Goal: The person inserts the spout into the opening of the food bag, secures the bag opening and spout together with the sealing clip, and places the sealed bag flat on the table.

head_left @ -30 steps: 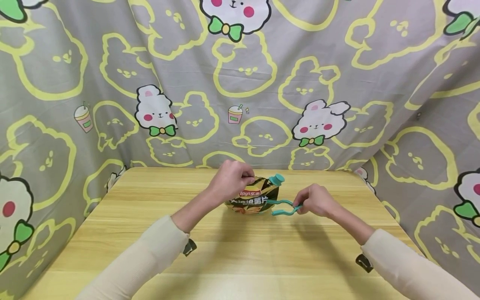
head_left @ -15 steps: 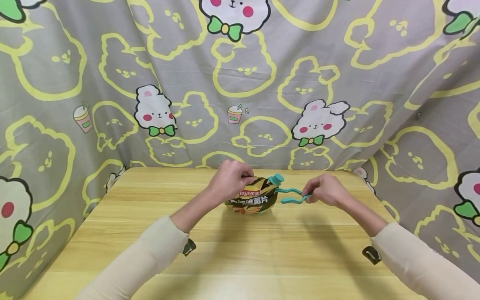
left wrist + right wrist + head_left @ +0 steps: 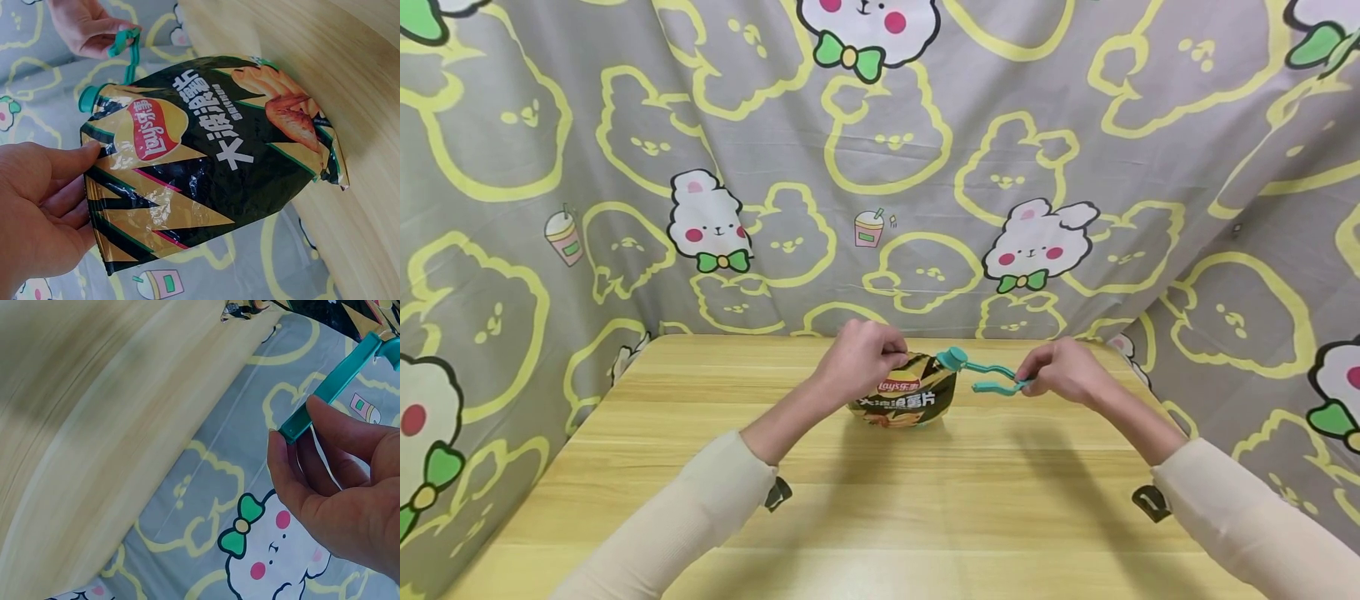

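Bag (image 3: 206, 150): glossy foil
Clip (image 3: 340, 376): wavy teal plastic, beside bag
Left hand (image 3: 859, 358): fingers pinch bag
Right hand (image 3: 1066, 372): fingers pinch clip

The right hand (image 3: 1063, 371) now sits higher and farther right, its teal strip (image 3: 991, 368) no longer crossing the chip bag (image 3: 917, 412) but level with the teal cap (image 3: 953, 358).

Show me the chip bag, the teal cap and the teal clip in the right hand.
Chip bag (image 3: 197, 165): left wrist view, middle of the printed front.
Teal cap (image 3: 953, 358): head view, middle of the cap.
Teal clip (image 3: 342, 376): right wrist view, its straight bar.
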Demonstrator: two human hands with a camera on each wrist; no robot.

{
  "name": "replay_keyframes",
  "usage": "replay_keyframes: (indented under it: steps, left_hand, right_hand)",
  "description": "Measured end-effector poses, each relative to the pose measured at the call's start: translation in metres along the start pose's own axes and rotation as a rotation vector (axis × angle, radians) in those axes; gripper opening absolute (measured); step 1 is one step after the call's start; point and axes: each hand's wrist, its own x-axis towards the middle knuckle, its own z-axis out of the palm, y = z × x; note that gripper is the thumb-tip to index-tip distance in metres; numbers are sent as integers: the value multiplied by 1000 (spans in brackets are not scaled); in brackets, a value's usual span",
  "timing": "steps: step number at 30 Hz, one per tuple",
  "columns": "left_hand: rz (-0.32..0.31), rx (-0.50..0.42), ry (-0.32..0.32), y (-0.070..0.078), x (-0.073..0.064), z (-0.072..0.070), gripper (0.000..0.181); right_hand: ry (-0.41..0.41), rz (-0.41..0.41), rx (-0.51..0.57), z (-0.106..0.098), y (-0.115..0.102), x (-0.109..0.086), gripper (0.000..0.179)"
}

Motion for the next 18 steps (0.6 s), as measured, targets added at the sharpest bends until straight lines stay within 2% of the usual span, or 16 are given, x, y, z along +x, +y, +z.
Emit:
replay_keyframes:
  steps: [10,18]
  left_hand:
    - [6,6,-5,0,0,-1,7]
    - [4,2,-5,0,0,-1,6]
  right_hand:
    - [1,-9,13,7,-10,4,9]
    - [2,-49,40,16,-23,5,11]
